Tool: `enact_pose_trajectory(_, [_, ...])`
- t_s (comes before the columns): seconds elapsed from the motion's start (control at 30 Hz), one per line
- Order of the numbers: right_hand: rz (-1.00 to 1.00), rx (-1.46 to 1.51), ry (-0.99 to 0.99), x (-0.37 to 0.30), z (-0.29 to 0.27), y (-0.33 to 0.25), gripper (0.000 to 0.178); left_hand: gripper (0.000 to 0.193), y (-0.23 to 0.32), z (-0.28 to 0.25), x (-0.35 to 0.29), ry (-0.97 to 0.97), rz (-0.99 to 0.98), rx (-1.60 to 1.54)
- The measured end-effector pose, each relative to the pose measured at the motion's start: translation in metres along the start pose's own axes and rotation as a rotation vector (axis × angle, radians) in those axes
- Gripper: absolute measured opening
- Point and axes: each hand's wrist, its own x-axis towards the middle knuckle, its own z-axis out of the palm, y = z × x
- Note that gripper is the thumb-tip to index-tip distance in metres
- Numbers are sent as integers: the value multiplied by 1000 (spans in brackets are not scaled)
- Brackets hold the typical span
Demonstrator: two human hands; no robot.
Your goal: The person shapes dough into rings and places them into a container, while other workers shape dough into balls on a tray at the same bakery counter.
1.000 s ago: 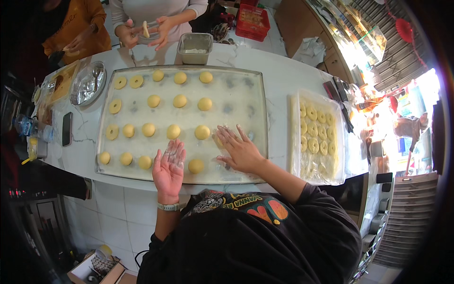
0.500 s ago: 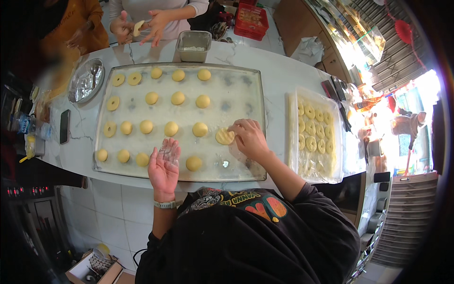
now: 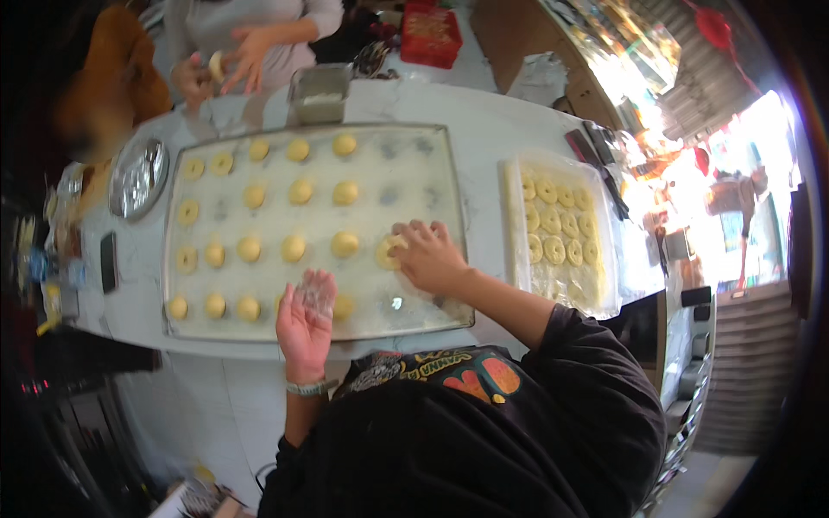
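Note:
My right hand [image 3: 429, 259] reaches over the tray with curled fingers, its thumb and fingertips gripping the right edge of a flattened yellow dough disc [image 3: 387, 251]. The fingers hide part of that disc, and motion blurs the grip. Palm up above the tray's near edge, my left hand [image 3: 306, 326] is open, with pale flour on its fingers. It partly covers a dough ball [image 3: 344, 306] in the nearest row. Rows of round dough balls [image 3: 294, 249] sit on the large metal tray [image 3: 414, 302], with several ring-shaped pieces [image 3: 187, 211] along its left side.
To the right stands a clear plastic-lined box [image 3: 566, 285] of dough rings. A square metal tin [image 3: 319, 95] is behind the tray; a foil-lined oval dish [image 3: 138, 179] and a phone [image 3: 109, 262] lie left. Across the table a person's hands [image 3: 246, 60] hold a dough piece.
The whole view has shifted slightly. My right hand has moved further over the dough disc, covering more of it. My left hand has drifted right, towards the nearest-row ball.

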Motion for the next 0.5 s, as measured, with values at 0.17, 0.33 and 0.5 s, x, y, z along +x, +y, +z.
enact_pose_trajectory(0.17, [-100,-73,-3,-5,37,9,31,38,-36,6,-6,-38,-151,385])
enact_pose_trajectory(0.33, [47,309,53,-18,18,-10,31,35,-86,18,-13,15,-128,757])
enact_pose_trajectory(0.5, [63,404,395,-81,-25,-9,28,27,-139,51,-24,-18,72,758])
